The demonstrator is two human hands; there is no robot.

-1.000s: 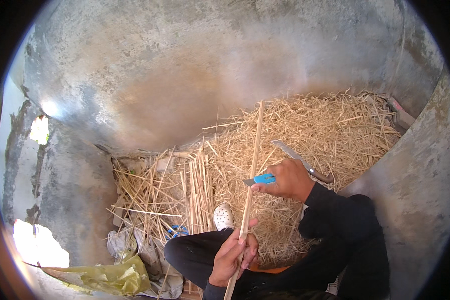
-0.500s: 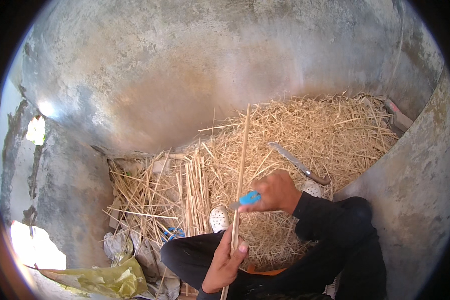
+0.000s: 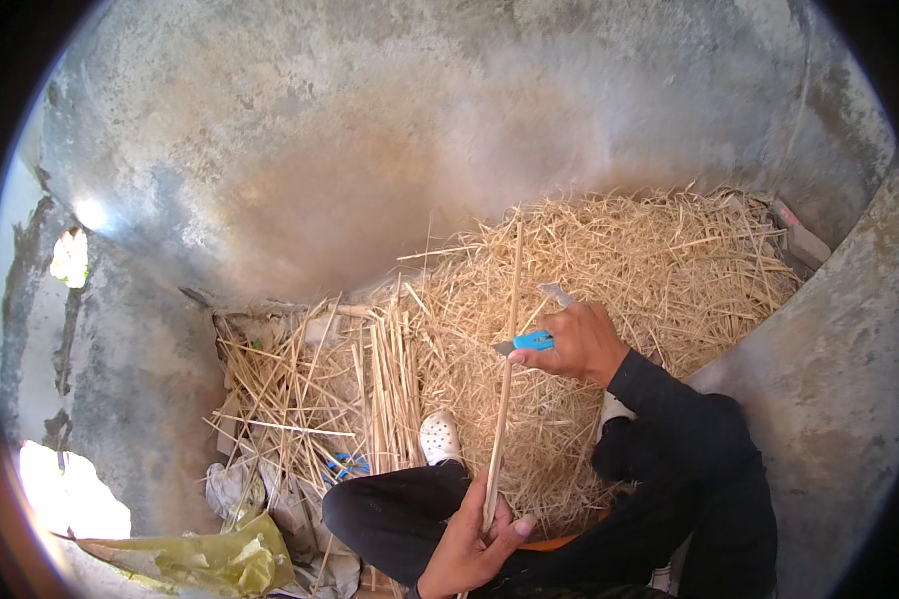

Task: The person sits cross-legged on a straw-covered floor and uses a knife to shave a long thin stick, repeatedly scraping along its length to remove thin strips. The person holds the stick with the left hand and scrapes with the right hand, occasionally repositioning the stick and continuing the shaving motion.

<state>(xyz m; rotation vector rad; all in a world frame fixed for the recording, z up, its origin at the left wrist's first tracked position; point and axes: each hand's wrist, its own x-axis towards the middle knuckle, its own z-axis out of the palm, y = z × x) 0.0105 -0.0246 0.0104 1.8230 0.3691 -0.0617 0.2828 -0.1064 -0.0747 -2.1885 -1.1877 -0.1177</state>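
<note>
- Head view: a stained grey wall (image 3: 370, 120) rises across the far side.
- A broad pile of straw-coloured shavings (image 3: 669, 250) spreads below it, from the middle to the right.
- The person's black-clad legs (image 3: 400, 509) are bent at the near side.
- Loose strips (image 3: 280, 389) lie crisscrossed at left; just right of them, straighter strips (image 3: 395, 389) lie side by side, pointing far to near.
- A crumpled yellow-green sheet (image 3: 210, 559) sits at near left.
- One long, thin, pale strip (image 3: 501, 429) is held up over the shavings, its far end leaning slightly right and its near end passing through the left hand.
- The right hand (image 3: 581, 344), in a black sleeve, has its fingers curled around a cutter, the thumb beside the strip.
- The left hand (image 3: 474, 547) has its fingers wrapped around the near part of the strip, with the thumb pointing right.
- A white shoe (image 3: 442, 439) with holes shows just beyond the left knee.
- The blue cutter (image 3: 534, 340) points left, its short blade crossing the strip.
- A metal blade tip (image 3: 555, 293) shows just beyond the right hand, which hides what adjoins it.
</note>
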